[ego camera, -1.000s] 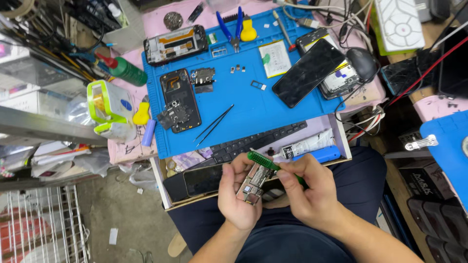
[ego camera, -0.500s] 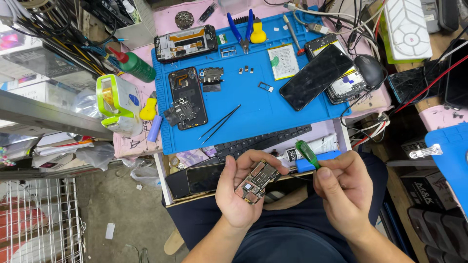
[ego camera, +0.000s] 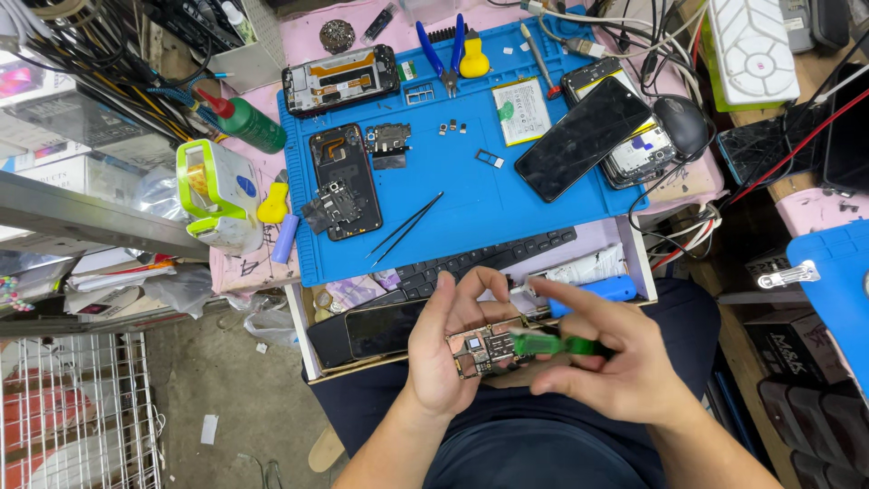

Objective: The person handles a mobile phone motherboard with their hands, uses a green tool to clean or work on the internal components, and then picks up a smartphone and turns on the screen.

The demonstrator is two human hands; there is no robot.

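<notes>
My right hand [ego camera: 615,367] motion-blurred; green-handled screwdriver [ego camera: 543,344] smeared, tip not discernible. Circuit board [ego camera: 484,349] partly hidden under my left hand [ego camera: 453,349] fingers; components too small to tell. Keyboard [ego camera: 489,258] in drawer half covered by blue mat [ego camera: 471,190] near edge. Second blue mat [ego camera: 837,281] cut by right frame edge. Tiny parts [ego camera: 453,128] mid-mat unidentifiable.

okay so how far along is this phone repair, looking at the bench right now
Done: the phone is opened up, with its frame, back shell, screen and battery spread on the blue mat. In hand: the left hand holds the circuit board while the right hand puts a green-handled screwdriver to it. Left: everything is still apart, so reassembly looks not yet started.
</notes>
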